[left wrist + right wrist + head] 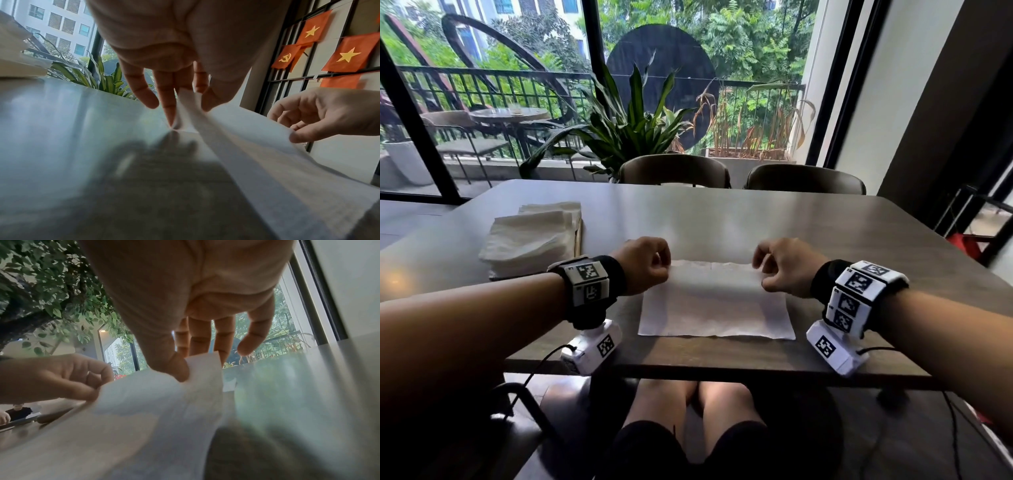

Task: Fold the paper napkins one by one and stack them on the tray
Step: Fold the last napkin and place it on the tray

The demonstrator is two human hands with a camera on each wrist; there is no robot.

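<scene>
A white paper napkin [715, 308] lies spread on the dark table [722, 219] in front of me. My left hand [654, 265] pinches its far left corner between thumb and fingers, and my right hand [770, 270] pinches the far right corner. The far edge is lifted off the table, as the left wrist view shows at the napkin [236, 129] held by my left hand [189, 99]. In the right wrist view my right hand [185, 368] pinches the raised napkin [164, 402]. A pile of napkins [534, 236] sits on a tray [578, 236] at the left.
Two chairs [674, 169] stand behind the table's far edge, with a potted plant [630, 126] and a window behind them. The table's near edge runs just below the napkin. Red flags [345, 55] hang at the right.
</scene>
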